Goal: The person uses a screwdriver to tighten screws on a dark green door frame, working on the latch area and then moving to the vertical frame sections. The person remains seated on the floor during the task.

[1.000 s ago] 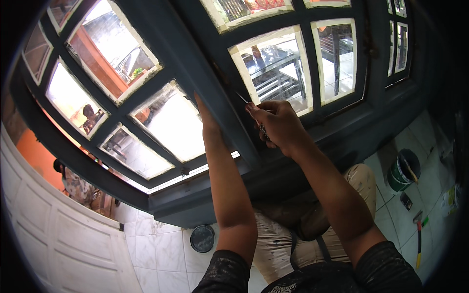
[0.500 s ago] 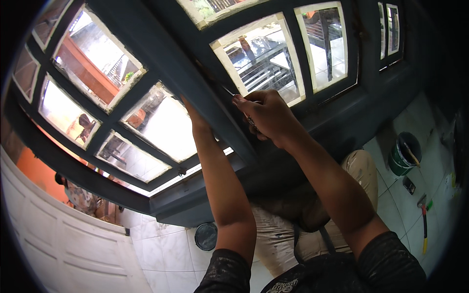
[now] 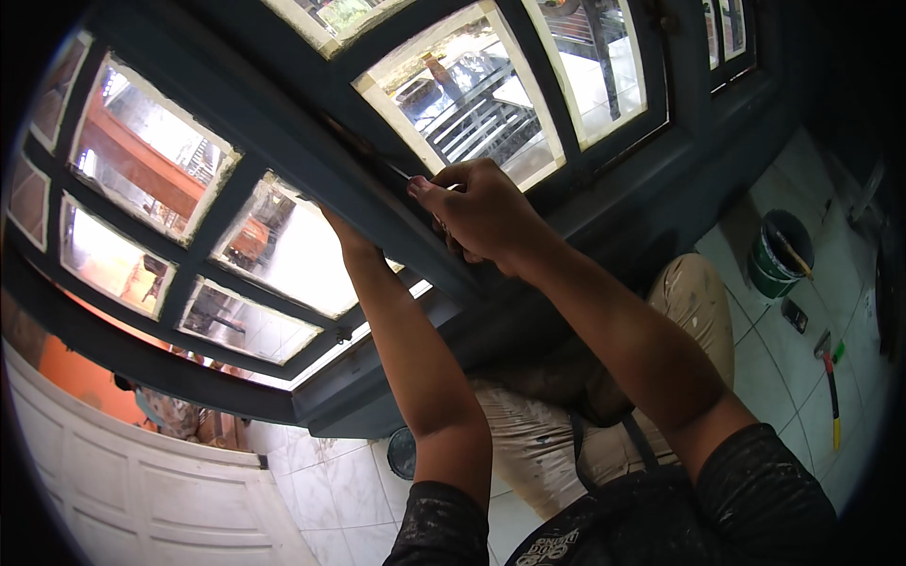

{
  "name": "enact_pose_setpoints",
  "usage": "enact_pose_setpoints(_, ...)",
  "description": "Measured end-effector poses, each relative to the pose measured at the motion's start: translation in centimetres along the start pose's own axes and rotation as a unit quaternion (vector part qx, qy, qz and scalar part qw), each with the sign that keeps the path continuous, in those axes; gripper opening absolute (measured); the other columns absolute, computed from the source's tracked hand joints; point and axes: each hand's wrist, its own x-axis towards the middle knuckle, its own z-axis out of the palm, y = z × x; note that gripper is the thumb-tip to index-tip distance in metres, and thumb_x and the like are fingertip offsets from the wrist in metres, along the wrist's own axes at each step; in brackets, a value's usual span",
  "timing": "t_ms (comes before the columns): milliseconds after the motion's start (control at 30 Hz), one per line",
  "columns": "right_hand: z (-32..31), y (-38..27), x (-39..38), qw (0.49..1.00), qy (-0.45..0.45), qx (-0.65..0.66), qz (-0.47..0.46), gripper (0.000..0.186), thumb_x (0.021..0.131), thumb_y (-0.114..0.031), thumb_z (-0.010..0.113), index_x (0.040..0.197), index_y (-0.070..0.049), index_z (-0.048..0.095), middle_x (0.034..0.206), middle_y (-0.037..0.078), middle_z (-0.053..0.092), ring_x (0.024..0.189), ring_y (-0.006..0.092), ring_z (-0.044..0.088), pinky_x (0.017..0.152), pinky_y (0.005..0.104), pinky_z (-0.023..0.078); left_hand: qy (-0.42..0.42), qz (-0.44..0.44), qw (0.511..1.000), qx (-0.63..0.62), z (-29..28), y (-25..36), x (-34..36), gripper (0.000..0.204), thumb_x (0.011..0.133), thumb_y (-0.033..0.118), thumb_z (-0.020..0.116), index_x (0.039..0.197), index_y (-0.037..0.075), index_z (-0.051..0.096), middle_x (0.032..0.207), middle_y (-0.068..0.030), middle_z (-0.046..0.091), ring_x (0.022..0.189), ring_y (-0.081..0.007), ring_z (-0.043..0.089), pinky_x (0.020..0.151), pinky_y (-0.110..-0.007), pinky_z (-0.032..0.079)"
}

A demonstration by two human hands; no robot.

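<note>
My right hand (image 3: 479,213) is closed around a slim hand tool whose thin metal shaft (image 3: 399,172) points up and left. The shaft meets the gap between the dark grey window post (image 3: 274,141) and the sash to its right; most of the handle is inside my fist. My left hand (image 3: 332,219) reaches to the post's left side, over a glass pane (image 3: 283,250), its fingers mostly hidden behind the post. Pale tape or paint borders the panes, including the pane (image 3: 472,104) above my right hand.
On the tiled floor at right are a green bucket (image 3: 768,266) with a brush (image 3: 795,255), a small dark device (image 3: 794,316) and a long-handled scraper (image 3: 830,396). A dark round container (image 3: 402,455) stands below the sill. A white panelled door (image 3: 189,491) fills the lower left, with another person (image 3: 170,410) beyond.
The view has shifted, so the window frame sits further left and the floor things slightly lower. Both hands keep their places at the post, the right still gripping the tool.
</note>
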Motion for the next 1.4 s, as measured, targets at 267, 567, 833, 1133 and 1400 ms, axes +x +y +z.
enact_pose_setpoints(267,0.5,0.1,0.1,1.0,0.01,0.007,-0.005,0.037,0.102,-0.034,0.068,0.102,0.003,0.069,0.067,0.002,0.057,0.047,0.007,0.055,0.037,0.0231,0.037,-0.021,0.041,0.999,0.02,-0.6,-0.2,0.1,0.038,0.107,0.031,0.056,0.135,0.004,0.059,0.118,-0.0075,0.066,0.105,-0.0183,0.062,0.092,-0.035,0.052)
enact_pose_setpoints(567,1.0,0.7,-0.1,0.995,0.038,0.096,0.003,0.031,0.1,-0.031,0.071,0.089,-0.003,0.068,0.064,0.0,0.056,0.045,0.0064,0.053,0.036,0.0241,0.032,0.003,0.003,1.0,-0.018,0.6,0.6,-0.4,0.042,0.108,0.034,0.052,0.138,0.004,0.057,0.121,-0.0091,0.065,0.106,-0.0194,0.063,0.093,-0.035,0.053)
enact_pose_setpoints(833,1.6,1.6,0.6,0.994,0.062,0.091,-0.024,0.029,0.099,-0.03,0.073,0.088,-0.003,0.069,0.064,0.0,0.058,0.045,0.0068,0.053,0.037,0.0245,0.033,-0.023,0.0,0.995,-0.094,-0.7,-0.3,0.0,0.041,0.106,0.033,0.058,0.136,0.005,0.056,0.119,-0.009,0.065,0.103,-0.0189,0.066,0.086,-0.034,0.057)
enact_pose_setpoints(1133,2.0,2.4,0.4,0.96,0.131,-0.149,-0.2,0.034,0.096,-0.027,0.067,0.095,0.007,0.072,0.083,0.025,0.071,0.082,0.0403,0.073,0.081,0.0463,0.056,-0.023,0.043,0.999,-0.01,-1.1,-1.5,0.9,0.04,0.109,0.032,0.05,0.138,0.004,0.056,0.12,-0.0088,0.066,0.106,-0.0192,0.064,0.091,-0.034,0.054)
enact_pose_setpoints(1400,1.8,2.1,0.1,0.985,0.111,-0.07,-0.116,0.036,0.096,-0.028,0.065,0.086,0.006,0.071,0.082,0.028,0.071,0.083,0.0429,0.073,0.08,0.0467,0.056,-0.023,0.095,0.993,0.071,-1.8,-3.0,1.6,0.039,0.108,0.027,0.055,0.139,0.003,0.056,0.124,-0.0097,0.065,0.108,-0.0197,0.063,0.094,-0.035,0.052)
